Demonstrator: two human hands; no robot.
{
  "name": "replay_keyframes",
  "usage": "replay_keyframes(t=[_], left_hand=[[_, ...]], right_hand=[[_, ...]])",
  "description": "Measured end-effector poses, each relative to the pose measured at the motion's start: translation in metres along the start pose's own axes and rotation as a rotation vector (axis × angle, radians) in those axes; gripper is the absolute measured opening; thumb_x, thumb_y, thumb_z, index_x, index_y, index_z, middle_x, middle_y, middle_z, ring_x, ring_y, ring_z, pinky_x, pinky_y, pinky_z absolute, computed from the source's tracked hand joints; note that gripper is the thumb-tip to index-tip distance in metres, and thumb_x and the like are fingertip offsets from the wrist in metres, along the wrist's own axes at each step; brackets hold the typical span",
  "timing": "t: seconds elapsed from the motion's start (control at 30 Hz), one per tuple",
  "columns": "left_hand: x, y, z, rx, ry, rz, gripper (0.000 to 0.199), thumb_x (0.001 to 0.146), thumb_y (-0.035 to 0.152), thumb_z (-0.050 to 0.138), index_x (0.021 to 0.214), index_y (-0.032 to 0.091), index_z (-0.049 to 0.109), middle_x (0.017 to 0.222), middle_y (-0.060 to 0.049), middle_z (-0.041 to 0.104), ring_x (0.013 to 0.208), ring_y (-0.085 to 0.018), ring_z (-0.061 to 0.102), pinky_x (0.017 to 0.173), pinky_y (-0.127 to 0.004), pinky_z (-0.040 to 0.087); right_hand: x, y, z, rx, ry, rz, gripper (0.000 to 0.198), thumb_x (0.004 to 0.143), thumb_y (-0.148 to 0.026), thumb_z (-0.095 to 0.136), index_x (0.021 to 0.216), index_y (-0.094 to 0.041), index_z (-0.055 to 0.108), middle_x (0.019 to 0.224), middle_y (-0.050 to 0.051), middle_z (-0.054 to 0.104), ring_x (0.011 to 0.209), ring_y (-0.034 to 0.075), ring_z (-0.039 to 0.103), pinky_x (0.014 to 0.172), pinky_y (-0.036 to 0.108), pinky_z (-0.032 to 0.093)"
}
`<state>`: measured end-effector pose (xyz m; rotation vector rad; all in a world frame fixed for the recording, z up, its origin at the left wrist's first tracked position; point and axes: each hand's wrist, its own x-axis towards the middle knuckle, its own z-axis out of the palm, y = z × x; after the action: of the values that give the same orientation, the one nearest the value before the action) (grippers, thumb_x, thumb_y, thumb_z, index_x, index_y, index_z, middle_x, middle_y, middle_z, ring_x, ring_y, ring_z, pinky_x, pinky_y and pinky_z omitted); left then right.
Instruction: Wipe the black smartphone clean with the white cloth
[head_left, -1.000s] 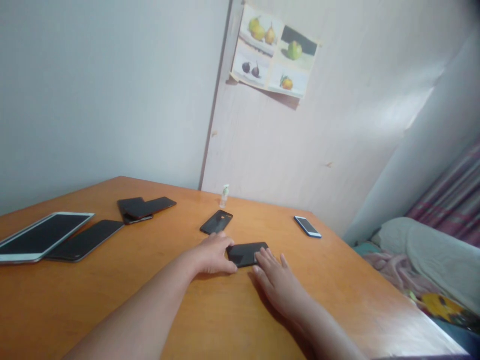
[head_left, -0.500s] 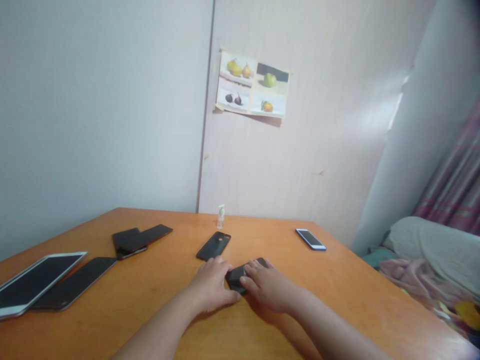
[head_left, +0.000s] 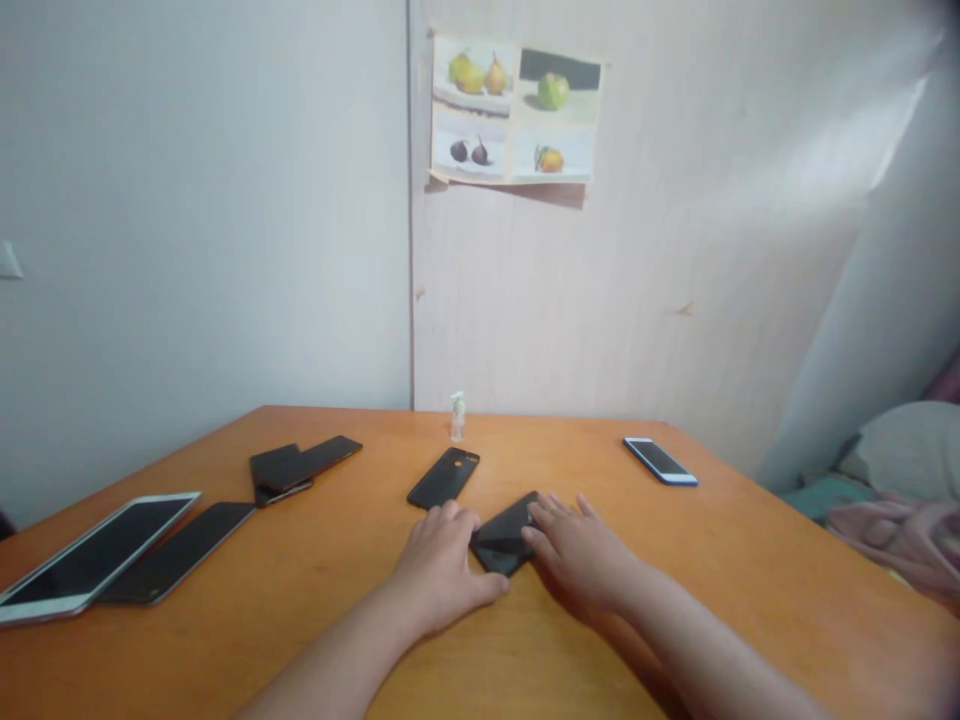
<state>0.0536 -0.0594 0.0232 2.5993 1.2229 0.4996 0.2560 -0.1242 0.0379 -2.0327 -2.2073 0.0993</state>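
Note:
A black smartphone (head_left: 501, 540) lies flat on the wooden table between my two hands, its dark surface glossy. My left hand (head_left: 450, 565) rests at its left corner, thumb stretched out and apart from the fingers. Over the phone's right edge, my right hand (head_left: 585, 550) touches it with spread fingers. Neither hand wraps round the phone. Just beyond my left hand lies a black phone case (head_left: 444, 478) with a round hole and a cutout near its far end.
Left on the table (head_left: 300, 600) are a white-framed tablet (head_left: 97, 560), a dark phone (head_left: 180, 555) partly under it, and two overlapping dark phones (head_left: 311, 465). A small pump bottle (head_left: 458, 418) stands at the back. A blue-edged white phone (head_left: 660, 461) lies back right.
The camera view has tilted down and turned left. My right hand has slid towards the phone's right edge, so more of the phone shows. My left hand stays beside it.

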Motion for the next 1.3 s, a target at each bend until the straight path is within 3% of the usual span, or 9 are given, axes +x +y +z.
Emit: replay_keyframes(t=[0.1,0.17,0.37,0.57,0.77,0.83,1.0,1.2,1.3], left_hand=[[0.000,0.000,0.000,0.004,-0.001,0.009,0.049,0.066,0.057,0.067,0.102,0.023,0.062,0.103,-0.008,0.058,0.100,-0.029,0.054,0.082,-0.035,0.044],[0.000,-0.001,0.000,-0.001,-0.001,0.020,0.050,0.067,0.057,0.067,0.104,0.023,0.062,0.103,-0.008,0.058,0.100,-0.029,0.054,0.082,-0.035,0.044],[0.001,-0.003,0.001,-0.021,0.005,0.042,0.055,0.065,0.059,0.069,0.107,0.024,0.061,0.107,-0.007,0.057,0.103,-0.029,0.053,0.083,-0.035,0.043],[0.001,-0.003,0.001,0.002,-0.011,0.055,0.042,0.071,0.056,0.066,0.098,0.024,0.062,0.101,-0.006,0.057,0.099,-0.027,0.054,0.081,-0.034,0.043],[0.001,-0.002,-0.001,-0.015,-0.016,0.045,0.055,0.066,0.059,0.070,0.108,0.025,0.062,0.107,-0.007,0.057,0.103,-0.029,0.053,0.084,-0.035,0.043],[0.001,-0.001,-0.001,-0.013,-0.021,0.040,0.053,0.066,0.057,0.070,0.107,0.025,0.062,0.107,-0.007,0.057,0.103,-0.028,0.053,0.084,-0.035,0.043],[0.002,-0.001,0.000,0.000,-0.027,0.050,0.047,0.068,0.058,0.068,0.101,0.024,0.062,0.102,-0.006,0.057,0.099,-0.027,0.054,0.081,-0.034,0.042],[0.002,-0.002,-0.001,0.003,-0.039,0.035,0.051,0.068,0.056,0.069,0.108,0.025,0.062,0.106,-0.006,0.057,0.102,-0.027,0.054,0.083,-0.034,0.042],[0.002,-0.003,-0.001,-0.002,-0.043,0.044,0.053,0.068,0.059,0.068,0.107,0.024,0.062,0.106,-0.006,0.057,0.101,-0.027,0.054,0.082,-0.034,0.042]], right_hand=[[-0.008,-0.016,-0.001,0.098,-0.022,-0.235,0.049,0.100,-0.042,0.024,0.138,-0.021,0.047,0.149,0.011,0.041,0.141,0.026,0.029,0.115,0.050,0.014],[-0.008,-0.017,-0.001,0.131,-0.022,-0.271,0.048,0.100,-0.041,0.024,0.139,-0.024,0.046,0.149,0.009,0.041,0.141,0.024,0.030,0.115,0.049,0.013],[0.008,0.007,0.002,0.061,0.043,0.065,0.048,0.100,-0.040,0.026,0.135,-0.019,0.050,0.147,0.015,0.042,0.140,0.030,0.031,0.111,0.061,0.010],[0.000,-0.018,0.003,0.222,-0.014,-0.279,0.046,0.100,-0.040,0.025,0.143,-0.031,0.039,0.149,0.004,0.041,0.141,0.023,0.029,0.114,0.055,0.008],[0.022,0.006,0.008,0.120,0.029,0.107,0.051,0.100,-0.043,0.022,0.142,-0.021,0.042,0.153,0.012,0.033,0.143,0.031,0.020,0.109,0.066,0.005],[0.020,0.004,0.009,0.116,0.036,0.071,0.051,0.100,-0.044,0.023,0.142,-0.020,0.042,0.152,0.013,0.034,0.143,0.030,0.022,0.110,0.063,0.006],[0.006,-0.014,0.007,0.187,0.009,-0.230,0.047,0.100,-0.042,0.024,0.142,-0.028,0.041,0.150,0.007,0.040,0.141,0.025,0.028,0.113,0.056,0.008],[0.012,0.006,0.004,0.039,0.098,0.074,0.042,0.097,-0.032,0.031,0.130,-0.018,0.053,0.142,0.015,0.049,0.132,0.031,0.042,0.109,0.059,0.017],[0.007,0.001,0.001,0.021,0.085,-0.007,0.036,0.094,-0.028,0.036,0.115,-0.017,0.063,0.129,0.015,0.060,0.121,0.028,0.052,0.108,0.047,0.026]])
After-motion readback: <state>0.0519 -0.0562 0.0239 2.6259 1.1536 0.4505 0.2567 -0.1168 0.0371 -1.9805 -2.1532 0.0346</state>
